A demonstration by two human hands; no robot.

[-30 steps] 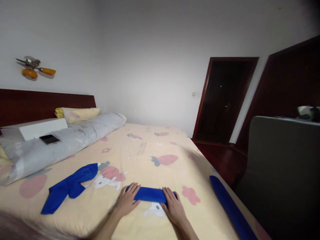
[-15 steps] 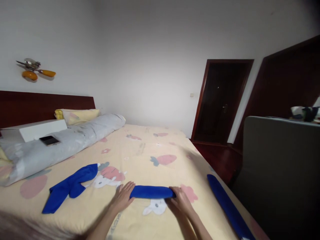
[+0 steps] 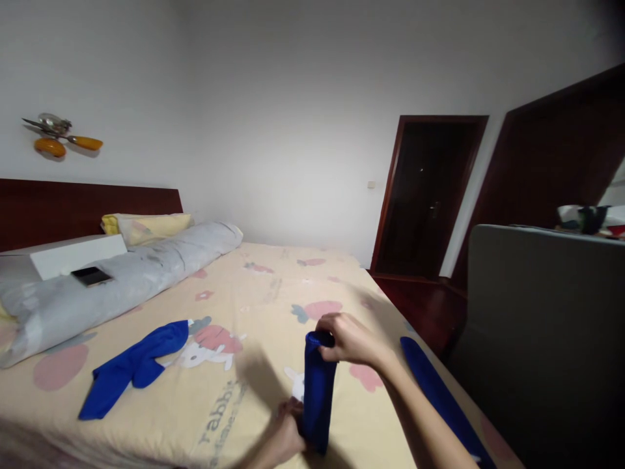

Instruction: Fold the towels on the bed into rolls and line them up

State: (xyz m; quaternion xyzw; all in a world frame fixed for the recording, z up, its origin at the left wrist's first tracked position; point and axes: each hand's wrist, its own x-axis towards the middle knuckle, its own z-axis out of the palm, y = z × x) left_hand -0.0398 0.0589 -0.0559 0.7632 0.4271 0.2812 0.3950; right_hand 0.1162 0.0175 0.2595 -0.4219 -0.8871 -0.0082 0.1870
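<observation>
Folded blue cloth (image 3: 318,400) held on end, right grip at the top

I am holding the folded blue cloth as a narrow upright band in front of me, over the near part of the bed (image 3: 273,312). Its top is tilting slightly to the left; I am not able to tell whether the lower end is touching the bedding. My right grip (image 3: 347,337) is closing on the top edge, thumb on the near side and fingers curling over. My left grip (image 3: 286,435) is touching the left edge near the lower end; its fingers are blurring and partly hiding, so I cannot tell how tightly they are closing.

Just behind the band, a printed white rabbit is partly showing. To the left, a second blue piece (image 3: 134,368) is lying on the bed, spreading into a forked shape. To the right, a long blue strip (image 3: 442,400) is running along the bed's edge, well apart from the forked piece.

Farther out, a grey roll (image 3: 161,260) is lying across the bed toward the headboard (image 3: 88,205), with a dark phone (image 3: 92,276) resting on top. A white box (image 3: 81,254) and a yellow pillow (image 3: 156,228) are sitting behind it. A dark grey panel (image 3: 532,326) is standing beyond the strip.
</observation>
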